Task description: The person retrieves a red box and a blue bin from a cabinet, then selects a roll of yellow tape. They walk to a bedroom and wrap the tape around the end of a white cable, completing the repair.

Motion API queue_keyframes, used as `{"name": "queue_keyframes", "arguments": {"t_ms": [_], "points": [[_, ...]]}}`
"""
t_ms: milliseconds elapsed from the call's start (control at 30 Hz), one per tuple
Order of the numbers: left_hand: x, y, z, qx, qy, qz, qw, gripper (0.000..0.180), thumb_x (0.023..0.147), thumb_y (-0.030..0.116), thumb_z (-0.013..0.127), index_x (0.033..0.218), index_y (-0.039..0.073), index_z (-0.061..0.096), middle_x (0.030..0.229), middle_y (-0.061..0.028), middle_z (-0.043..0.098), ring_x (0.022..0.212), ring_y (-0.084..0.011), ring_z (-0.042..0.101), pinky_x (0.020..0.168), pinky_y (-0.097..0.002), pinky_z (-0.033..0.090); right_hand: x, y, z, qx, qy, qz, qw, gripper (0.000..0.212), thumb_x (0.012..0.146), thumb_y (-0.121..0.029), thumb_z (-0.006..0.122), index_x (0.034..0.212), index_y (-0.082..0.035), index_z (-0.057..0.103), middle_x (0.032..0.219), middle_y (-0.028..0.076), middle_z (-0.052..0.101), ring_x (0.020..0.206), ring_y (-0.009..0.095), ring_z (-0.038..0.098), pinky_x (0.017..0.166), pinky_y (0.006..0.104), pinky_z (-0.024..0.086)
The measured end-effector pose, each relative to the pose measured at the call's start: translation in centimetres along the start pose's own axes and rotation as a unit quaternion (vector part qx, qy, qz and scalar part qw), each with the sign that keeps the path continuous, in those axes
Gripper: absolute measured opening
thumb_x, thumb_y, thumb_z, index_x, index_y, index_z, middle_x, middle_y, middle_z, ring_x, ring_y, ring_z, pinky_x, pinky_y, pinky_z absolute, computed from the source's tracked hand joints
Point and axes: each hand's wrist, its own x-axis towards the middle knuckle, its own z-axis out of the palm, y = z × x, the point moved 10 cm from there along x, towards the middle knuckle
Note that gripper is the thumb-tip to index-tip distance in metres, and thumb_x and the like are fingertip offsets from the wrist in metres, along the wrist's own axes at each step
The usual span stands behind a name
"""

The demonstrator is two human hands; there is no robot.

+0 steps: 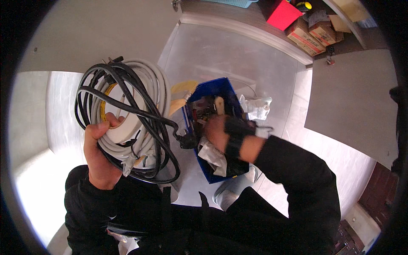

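My left hand (101, 151) grips a bundle of coiled cable, its thumb over the inner edge of the roll. The bundle is a thick white cable coil (160, 87) with a black power cord (120, 105) looped over it. The cord's black plug end (186, 140) hangs toward a blue bin (228, 87). Inside that bin is my right hand (216, 132), smeared by motion, with a black band (233, 145) round the wrist. Its fingers are hidden among small mixed items, and a crumpled clear plastic bag (213, 159) lies just below it.
A yellowish paper piece (183, 94) sits between bundle and bin. Right of the bin lies a clear plastic packet (257, 107). The far shelf holds a red container (284, 15) and cardboard boxes (306, 37). Open cabinet doors stand left (102, 36) and right (352, 106).
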Motion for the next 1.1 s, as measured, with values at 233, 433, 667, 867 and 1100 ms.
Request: {"name": "queue_keyframes", "arguments": {"t_ms": [233,433,667,867,1100], "points": [[0.0,-0.1,-0.8,0.008,0.038,0.013,0.999,0.032,0.098,0.036,0.058,0.102,0.006,0.063,0.107,-0.0115,0.067,0.101,-0.0250,0.064,0.098,-0.0389,0.052,-8.9,-2.7,-5.2,0.081,0.040,0.101,0.991,0.023,0.089,-0.009,0.066,0.102,0.007,0.074,0.101,0.025,0.072,0.072,0.030,0.077,0.057,0.0383,0.061],[0.6,0.3,0.1,0.029,0.021,0.000,0.999,0.031,0.096,0.036,0.061,0.098,0.005,0.065,0.101,-0.0096,0.065,0.097,-0.0222,0.062,0.094,-0.0354,0.050,-9.6,-2.9,-6.6,0.097,0.051,0.106,0.988,0.020,0.088,-0.004,0.066,0.102,0.009,0.069,0.098,0.026,0.070,0.073,0.031,0.077,0.058,0.0378,0.061],[0.1,-1.6,1.0,0.035,-0.013,-0.074,0.997,0.029,0.092,0.033,0.062,0.097,0.004,0.065,0.100,-0.0092,0.065,0.096,-0.0210,0.060,0.094,-0.0340,0.047,-10.8,-2.2,-7.7,0.177,0.057,0.081,0.979,0.024,0.089,-0.003,0.065,0.110,0.008,0.063,0.104,0.028,0.068,0.079,0.035,0.076,0.063,0.0402,0.063],[-1.4,-2.7,3.1,0.059,-0.096,-0.135,0.984,0.033,0.092,0.031,0.058,0.102,0.000,0.068,0.102,-0.0112,0.068,0.098,-0.0220,0.063,0.097,-0.0347,0.048,-12.9,-1.8,-10.5,0.241,0.154,0.082,0.955,0.022,0.091,-0.004,0.064,0.111,0.006,0.059,0.111,0.025,0.067,0.081,0.037,0.074,0.069,0.0433,0.063],[-1.9,-2.6,3.6,0.197,-0.113,-0.112,0.967,0.032,0.091,0.025,0.061,0.102,-0.002,0.072,0.097,-0.0089,0.072,0.090,-0.0197,0.066,0.091,-0.0323,0.050,-14.3,-2.1,-10.3,0.257,0.132,0.016,0.957,0.029,0.093,-0.004,0.063,0.119,0.006,0.056,0.098,0.021,0.071,0.082,0.036,0.075,0.066,0.0444,0.061]]}}
